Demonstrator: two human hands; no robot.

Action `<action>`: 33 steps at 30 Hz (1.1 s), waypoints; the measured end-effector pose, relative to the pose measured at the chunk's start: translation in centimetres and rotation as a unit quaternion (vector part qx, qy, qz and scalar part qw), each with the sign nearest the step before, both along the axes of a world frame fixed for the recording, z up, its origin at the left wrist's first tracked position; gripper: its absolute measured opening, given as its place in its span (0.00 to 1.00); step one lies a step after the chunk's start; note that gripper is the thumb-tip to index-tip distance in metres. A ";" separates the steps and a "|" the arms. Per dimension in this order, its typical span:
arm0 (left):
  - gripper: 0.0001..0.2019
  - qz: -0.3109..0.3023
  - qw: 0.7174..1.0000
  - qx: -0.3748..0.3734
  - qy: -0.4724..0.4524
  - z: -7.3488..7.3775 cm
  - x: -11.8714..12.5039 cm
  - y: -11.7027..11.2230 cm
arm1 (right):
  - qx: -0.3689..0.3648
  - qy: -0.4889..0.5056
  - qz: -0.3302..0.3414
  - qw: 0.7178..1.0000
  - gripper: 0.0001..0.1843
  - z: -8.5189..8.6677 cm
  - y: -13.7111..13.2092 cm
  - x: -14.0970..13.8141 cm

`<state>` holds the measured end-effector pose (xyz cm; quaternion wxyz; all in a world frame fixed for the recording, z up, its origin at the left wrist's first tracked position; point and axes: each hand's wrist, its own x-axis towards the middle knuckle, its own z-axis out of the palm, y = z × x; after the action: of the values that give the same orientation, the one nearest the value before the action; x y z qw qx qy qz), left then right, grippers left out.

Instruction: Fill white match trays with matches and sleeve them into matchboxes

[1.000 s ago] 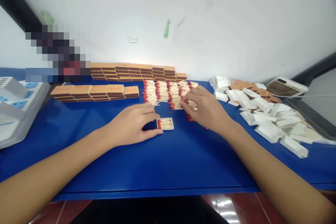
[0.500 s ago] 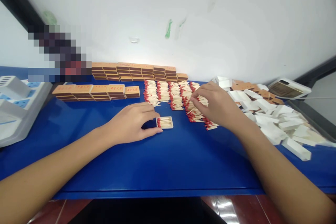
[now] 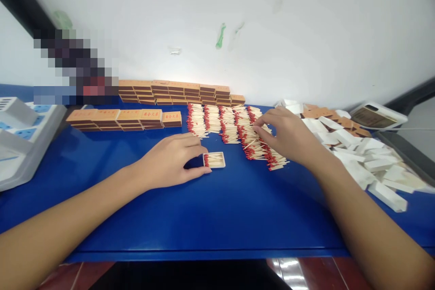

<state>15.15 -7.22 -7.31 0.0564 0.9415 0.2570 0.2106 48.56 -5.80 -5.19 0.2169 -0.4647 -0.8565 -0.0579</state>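
My left hand (image 3: 176, 159) rests on the blue tabletop, thumb and fingers closed around the left end of a small white matchbox tray (image 3: 222, 160). Red-headed matches lie inside the tray, heads to the left. Over the right part of the loose matches (image 3: 229, 128), my right hand (image 3: 288, 133) has its thumb and index fingertips brought together in a pinch on matches. How many are between the fingertips is too small to tell. The loose matches lie in several rough columns behind the tray.
Finished-looking orange matchboxes (image 3: 176, 89) are stacked along the wall, with a second row (image 3: 125, 117) in front. White trays (image 3: 353, 154) and orange sleeves (image 3: 317, 112) lie heaped at right. A phone (image 3: 379, 115) is behind them. A white power strip (image 3: 47, 145) occupies the left.
My right hand has shifted slightly right and down over the matches, still pinched. The left hand keeps its grip on the tray. The whole view has moved a little.
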 end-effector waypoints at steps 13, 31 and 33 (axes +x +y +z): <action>0.16 0.004 1.000 -0.015 -0.002 0.1 -0.1 -0.1 | -0.267 -0.003 0.015 0.964 0.17 4.0 -2.6 4.3; 0.17 -0.006 1.000 -0.002 0.010 0.0 0.1 -0.4 | -0.438 -0.042 -0.071 0.895 0.17 3.2 -3.7 3.5; 0.17 -0.006 1.000 -0.001 0.008 0.0 0.1 -0.4 | -0.439 -0.047 -0.074 0.894 0.17 3.3 -3.9 3.4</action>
<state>15.26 -7.61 -7.32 0.0565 0.9447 0.2516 0.2023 51.91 -9.74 -1.93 -0.0544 -0.5714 -0.7671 0.2865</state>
